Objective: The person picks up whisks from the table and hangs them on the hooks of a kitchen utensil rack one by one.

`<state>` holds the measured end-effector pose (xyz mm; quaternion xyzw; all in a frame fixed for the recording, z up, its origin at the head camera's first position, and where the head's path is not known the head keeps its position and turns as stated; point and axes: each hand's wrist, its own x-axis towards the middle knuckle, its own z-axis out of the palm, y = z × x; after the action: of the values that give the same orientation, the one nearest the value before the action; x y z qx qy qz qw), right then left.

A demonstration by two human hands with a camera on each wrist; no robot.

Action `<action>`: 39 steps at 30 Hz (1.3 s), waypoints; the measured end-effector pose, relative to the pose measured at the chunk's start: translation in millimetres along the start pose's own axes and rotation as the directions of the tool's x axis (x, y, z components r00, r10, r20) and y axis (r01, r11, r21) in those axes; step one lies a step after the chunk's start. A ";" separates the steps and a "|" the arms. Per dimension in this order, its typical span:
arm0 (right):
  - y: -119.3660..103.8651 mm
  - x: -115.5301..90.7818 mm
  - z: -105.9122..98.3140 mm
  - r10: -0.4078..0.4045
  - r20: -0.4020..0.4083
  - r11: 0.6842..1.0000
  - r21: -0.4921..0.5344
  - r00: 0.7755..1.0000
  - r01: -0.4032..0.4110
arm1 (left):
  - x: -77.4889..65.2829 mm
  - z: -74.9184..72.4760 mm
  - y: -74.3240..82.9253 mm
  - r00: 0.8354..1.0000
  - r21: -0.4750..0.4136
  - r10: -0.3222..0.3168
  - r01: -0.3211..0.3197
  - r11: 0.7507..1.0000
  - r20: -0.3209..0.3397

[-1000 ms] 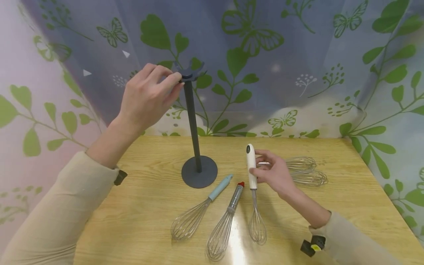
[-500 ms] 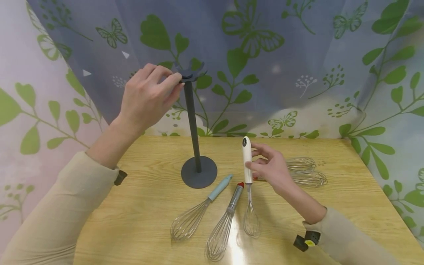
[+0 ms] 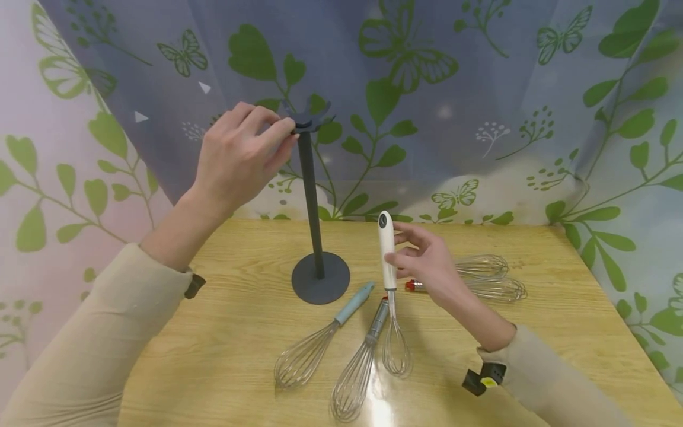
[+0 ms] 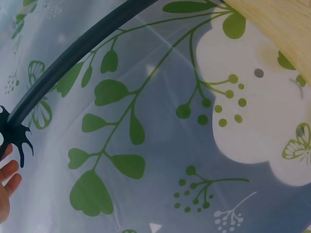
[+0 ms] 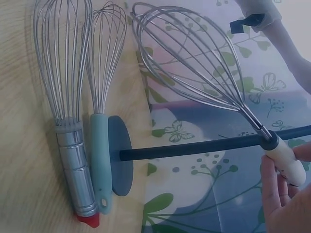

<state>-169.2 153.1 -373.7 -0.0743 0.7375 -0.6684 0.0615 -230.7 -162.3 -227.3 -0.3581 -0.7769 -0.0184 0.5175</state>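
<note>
My left hand (image 3: 240, 148) pinches the hooked top of a dark grey stand (image 3: 310, 196). The left wrist view catches only part of that hand, beside the stand's curved hooks (image 4: 22, 138). With fingers and thumb, my right hand (image 3: 427, 258) holds a whisk by its white handle (image 3: 388, 252). This whisk is raised off the table, handle up, its wire loops (image 5: 189, 53) hanging down. To the right of the stand, its wires overlap the silver-handled whisk (image 3: 377, 323) in the head view. Left of that lies a whisk with a light blue handle (image 3: 354, 303).
Two more whisks (image 3: 485, 277) lie on the wooden table (image 3: 235, 320) behind my right hand; a red handle end (image 3: 409, 286) shows. The stand's round base (image 3: 333, 284) rests near the table's back. Leaf-patterned curtain (image 3: 480, 89) closes off the back and sides.
My right hand has moved left and slightly up with the white-handled whisk, nearer the stand. The left hand has stayed at the stand's top.
</note>
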 end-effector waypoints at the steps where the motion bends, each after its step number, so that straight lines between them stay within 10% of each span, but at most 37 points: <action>1: -1.1 1.3 0.4 -0.002 0.005 1.000 0.003 1.000 0.002 | 0.3 -0.1 0.2 1.000 0.003 0.002 -0.002 1.000 -0.001; 15: -16.4 13.4 8.4 -0.162 0.113 0.983 0.106 0.980 0.150 | 0.3 0.6 -0.6 1.000 -0.005 0.000 0.000 1.000 -0.017; 39: -42.3 35.6 30.5 -0.260 0.211 0.925 0.336 0.942 0.180 | -1.1 1.4 -2.4 1.000 0.002 0.004 -0.004 1.000 -0.003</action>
<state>-197.3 112.5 -334.3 -0.2306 0.5957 -0.7641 0.0894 -232.9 -164.1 -228.0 -0.3591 -0.7754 -0.0170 0.5191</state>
